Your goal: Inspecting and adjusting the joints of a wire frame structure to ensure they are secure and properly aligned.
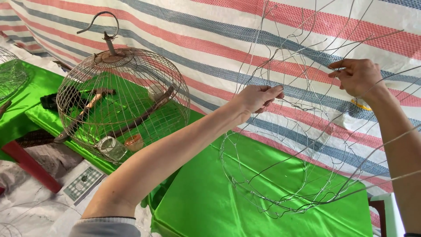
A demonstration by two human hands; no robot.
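An unfinished wire cage frame (285, 175), round at the bottom with loose wires spreading upward, rests on a green satin cloth (206, 197). My left hand (258, 97) pinches thin wires at the frame's upper left. My right hand (357, 77) grips wires at the upper right. Both arms reach across the frame from the near side.
A finished round wire birdcage (123, 103) with a top hook, inner perches, a small glass jar (112, 147) and an orange cup (134, 141) stands to the left. A striped red, blue and white tarp (210, 39) hangs behind. Another wire piece (9, 74) sits far left.
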